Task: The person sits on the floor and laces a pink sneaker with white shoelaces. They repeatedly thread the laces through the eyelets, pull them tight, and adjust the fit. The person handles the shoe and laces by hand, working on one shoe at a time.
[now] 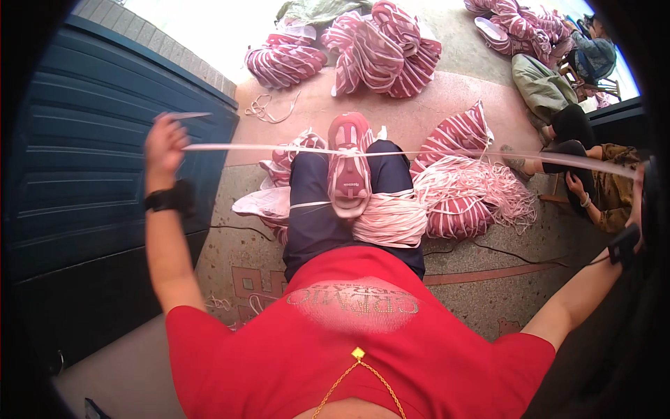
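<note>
My left hand [165, 145] is raised out to the left, closed on the end of a pale pink strap [279, 148]. The strap runs taut across the view, over my pink shoe [350, 162], to the far right. My right hand [638, 199] is stretched out at the right rim, mostly cut off, gripping the strap's other end. A black band sits on each wrist. A coil of the same pink strap [391, 218] lies across my dark-trousered legs.
Bundles of pink-and-white strap [380, 52] lie on the floor ahead, with loose strap [481, 188] heaped at my right. A dark blue door [91, 160] stands at left. Another person [593, 185] sits at the right; a further one at top right.
</note>
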{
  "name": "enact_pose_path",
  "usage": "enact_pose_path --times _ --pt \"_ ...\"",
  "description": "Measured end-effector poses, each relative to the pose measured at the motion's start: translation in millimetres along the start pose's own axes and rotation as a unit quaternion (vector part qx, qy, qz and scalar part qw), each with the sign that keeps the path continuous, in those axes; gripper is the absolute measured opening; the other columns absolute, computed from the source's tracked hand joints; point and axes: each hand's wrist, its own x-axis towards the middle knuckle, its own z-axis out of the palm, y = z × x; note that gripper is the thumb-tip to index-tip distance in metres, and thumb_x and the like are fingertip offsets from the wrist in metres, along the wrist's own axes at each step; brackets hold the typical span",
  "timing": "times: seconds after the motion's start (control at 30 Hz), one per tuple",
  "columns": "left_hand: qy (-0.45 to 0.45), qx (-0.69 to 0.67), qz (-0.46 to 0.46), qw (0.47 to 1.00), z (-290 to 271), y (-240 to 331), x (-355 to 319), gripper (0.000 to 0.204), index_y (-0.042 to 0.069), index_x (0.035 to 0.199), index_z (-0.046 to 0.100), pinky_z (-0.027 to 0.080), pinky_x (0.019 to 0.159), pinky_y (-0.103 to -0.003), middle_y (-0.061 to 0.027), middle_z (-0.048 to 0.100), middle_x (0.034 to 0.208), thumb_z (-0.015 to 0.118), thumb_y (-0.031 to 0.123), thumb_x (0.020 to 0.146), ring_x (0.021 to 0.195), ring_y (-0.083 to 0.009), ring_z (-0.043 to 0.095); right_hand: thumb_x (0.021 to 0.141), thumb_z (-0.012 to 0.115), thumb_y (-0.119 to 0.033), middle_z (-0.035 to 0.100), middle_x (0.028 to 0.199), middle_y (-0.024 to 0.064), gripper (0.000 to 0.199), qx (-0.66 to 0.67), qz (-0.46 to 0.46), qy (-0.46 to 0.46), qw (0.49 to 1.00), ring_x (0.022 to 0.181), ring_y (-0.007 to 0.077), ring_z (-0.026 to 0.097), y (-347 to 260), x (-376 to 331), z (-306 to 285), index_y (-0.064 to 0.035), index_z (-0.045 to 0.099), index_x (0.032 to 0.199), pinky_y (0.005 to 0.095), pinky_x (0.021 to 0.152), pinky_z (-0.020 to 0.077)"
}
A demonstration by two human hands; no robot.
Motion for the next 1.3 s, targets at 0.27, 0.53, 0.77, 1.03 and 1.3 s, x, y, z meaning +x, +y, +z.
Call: enact_pose_path --times 0.27,0.53,0.77,1.03,1.3 --pt "0.338 0.097 0.107 0.930 -197.4 87.2 -68.7 0.019 0.011 0.086 0.047 0.019 0.040 -0.023 0.0053 0.025 0.055 0.043 0.025 0.098 0.044 -0.0064 0.024 0.094 0.043 -0.023 0.033 0.064 -0.0034 0.025 -0.068 0.327 0.031 0.942 0.054 0.0085 0.030 167.9 -36.8 -114.5 -0.0120 0.042 0.072 0.0236 0.056 0.0339" --pt "0.021 0.102 -0.258 0.961 4.1 -176.3 -2.4 0.015 0.009 0.090 0.056 0.026 0.042 -0.019 0.0086 0.036 0.058 0.056 0.024 0.090 0.046 -0.0031 0.030 0.090 0.055 -0.021 0.063 0.073 0.0069 0.021 -0.321 0.348 -0.408 0.781 0.066 0.0179 0.061 418.7 -310.7 132.9 -0.0017 0.064 0.090 0.0313 0.063 0.0488" --pt "-0.207 0.451 -0.103 0.862 90.1 -264.6 -28.1 0.023 -0.001 0.092 0.067 0.044 0.060 -0.024 -0.0021 0.062 0.077 0.056 0.020 0.090 0.066 -0.0074 0.053 0.082 0.052 -0.013 0.061 0.107 0.0116 0.017 -0.541 0.011 -0.434 0.720 0.105 0.0296 0.054 469.4 -341.7 165.2 -0.0012 0.064 0.085 0.0419 0.086 0.0413" --pt "-0.157 0.553 0.010 0.818 84.2 -272.9 -33.8 0.025 -0.003 0.098 0.065 0.047 0.065 -0.028 -0.0091 0.067 0.075 0.058 0.018 0.087 0.070 -0.0134 0.060 0.074 0.057 -0.012 0.061 0.096 0.0046 0.012 -0.612 -0.084 -0.447 0.647 0.096 0.0231 0.053 480.9 -347.7 184.7 -0.0082 0.065 0.082 0.0392 0.079 0.0379" --pt "-0.110 0.631 0.079 0.764 86.6 -283.0 -25.0 0.023 0.000 0.087 0.067 0.050 0.065 -0.037 -0.0191 0.065 0.082 0.057 0.021 0.086 0.078 -0.0308 0.065 0.077 0.065 -0.024 0.058 0.084 0.0038 0.012 -0.636 -0.042 -0.387 0.667 0.087 0.0242 0.053 467.6 -340.8 188.2 -0.0121 0.067 0.082 0.0393 0.073 0.0392"
